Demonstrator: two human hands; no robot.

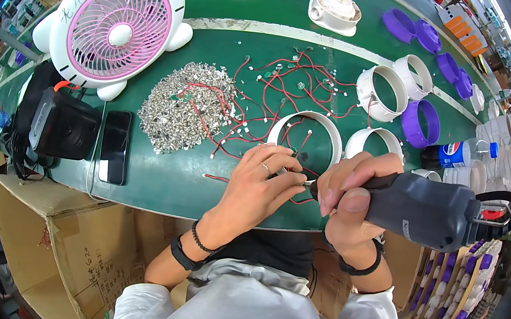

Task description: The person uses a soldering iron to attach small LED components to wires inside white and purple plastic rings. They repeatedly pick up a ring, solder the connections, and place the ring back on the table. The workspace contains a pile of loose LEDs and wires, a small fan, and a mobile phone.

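Driving a fastener looked like the step: right hand (353,194) clamped round the dark grey electric screwdriver (428,209), left hand (259,182) pinching a small part at its tip, centre frame over the green bench (157,179), below the white plastic ring (306,134). Next needed a square tip.

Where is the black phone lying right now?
In the head view the black phone lies flat on the green table, left of the left hand, between the black box and the screw pile.

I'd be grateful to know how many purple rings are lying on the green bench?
5: two purple rings at the far edge, two farther right, one beside the white rings. Others may be hidden.
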